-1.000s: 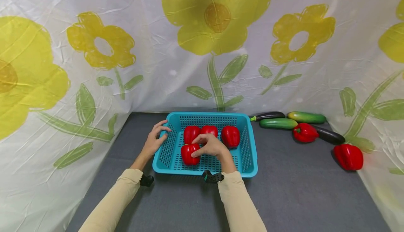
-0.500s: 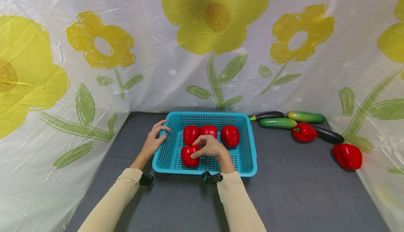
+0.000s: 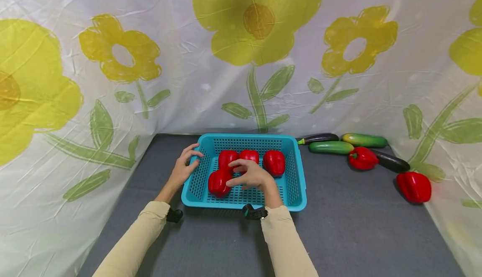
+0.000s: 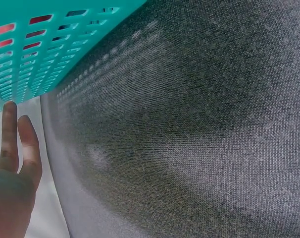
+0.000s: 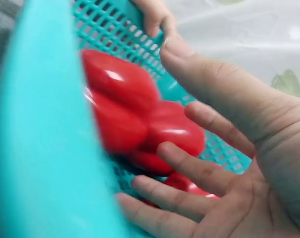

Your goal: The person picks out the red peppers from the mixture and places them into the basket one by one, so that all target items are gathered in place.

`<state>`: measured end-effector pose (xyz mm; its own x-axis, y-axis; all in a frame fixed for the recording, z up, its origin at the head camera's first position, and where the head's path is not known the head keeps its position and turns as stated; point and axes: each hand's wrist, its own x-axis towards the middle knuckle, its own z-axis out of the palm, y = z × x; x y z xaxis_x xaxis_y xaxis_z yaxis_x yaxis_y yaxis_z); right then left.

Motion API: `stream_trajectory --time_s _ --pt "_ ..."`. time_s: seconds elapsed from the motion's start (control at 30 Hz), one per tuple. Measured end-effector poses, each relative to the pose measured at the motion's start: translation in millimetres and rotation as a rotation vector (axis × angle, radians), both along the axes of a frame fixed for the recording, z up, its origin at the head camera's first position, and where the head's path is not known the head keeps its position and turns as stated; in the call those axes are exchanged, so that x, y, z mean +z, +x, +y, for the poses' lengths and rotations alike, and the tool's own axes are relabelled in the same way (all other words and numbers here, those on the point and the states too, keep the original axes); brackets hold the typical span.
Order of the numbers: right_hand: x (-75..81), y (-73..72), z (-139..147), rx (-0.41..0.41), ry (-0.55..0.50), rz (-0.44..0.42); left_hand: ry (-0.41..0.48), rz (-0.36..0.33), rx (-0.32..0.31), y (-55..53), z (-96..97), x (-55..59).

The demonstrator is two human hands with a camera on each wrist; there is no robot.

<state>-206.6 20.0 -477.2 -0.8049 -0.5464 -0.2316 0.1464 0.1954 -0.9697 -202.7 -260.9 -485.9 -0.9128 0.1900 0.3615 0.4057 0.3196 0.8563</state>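
A blue-green perforated plastic basket (image 3: 241,206) holds several red bell peppers. My right hand (image 3: 253,176) hovers inside it, fingers spread and thumb apart. Just left of its fingertips lies the nearest bell pepper (image 3: 219,183), tipped over. In the right wrist view a gap shows between the right hand (image 5: 229,163) and that pepper (image 5: 118,101). Behind are a bell pepper (image 3: 227,158), another (image 3: 249,155), and a third (image 3: 274,163) to the right. My left hand (image 3: 184,166) rests at the basket's left rim with loosely extended fingers; the left wrist view shows two fingers (image 4: 10,134) outside the wall.
Right of the basket on the dark cloth lie an eggplant (image 3: 320,138), a green cucumber (image 3: 331,147), a yellow-green cucumber (image 3: 364,139), a bell pepper (image 3: 362,158), a second eggplant (image 3: 392,161) and another bell pepper (image 3: 413,187). A flower-printed curtain (image 3: 180,101) stands behind.
My right hand has let go of the near bell pepper and its fingers have spread. That pepper has tipped and shifted slightly left. The left hand stays at the rim.
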Motion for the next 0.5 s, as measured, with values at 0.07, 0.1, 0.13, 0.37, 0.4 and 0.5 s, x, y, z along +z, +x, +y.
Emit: stream_trajectory --time_s 0.07,0.1,0.13,0.37,0.4,0.5 --pt "5.2 -0.6 5 0.016 -0.015 0.016 0.001 -0.002 0.000 0.2 0.5 0.3" --pt "7.3 -1.0 7 0.023 -0.018 0.029 0.001 -0.001 0.000 0.2 0.6 0.4" --pt "9.5 -1.1 10 0.027 -0.021 0.037 0.002 -0.002 0.000 0.4 0.7 0.6" --pt "16.4 -2.6 22 0.050 -0.038 0.061 -0.002 0.015 0.000 -0.2 0.1 -1.2" --pt "16.3 -2.7 24 0.051 -0.039 0.068 -0.002 0.014 0.000 -1.1 -0.4 -2.6" --pt "15.5 -2.9 29 0.059 -0.047 0.077 0.004 0.020 0.001 -4.9 -2.7 -9.8"
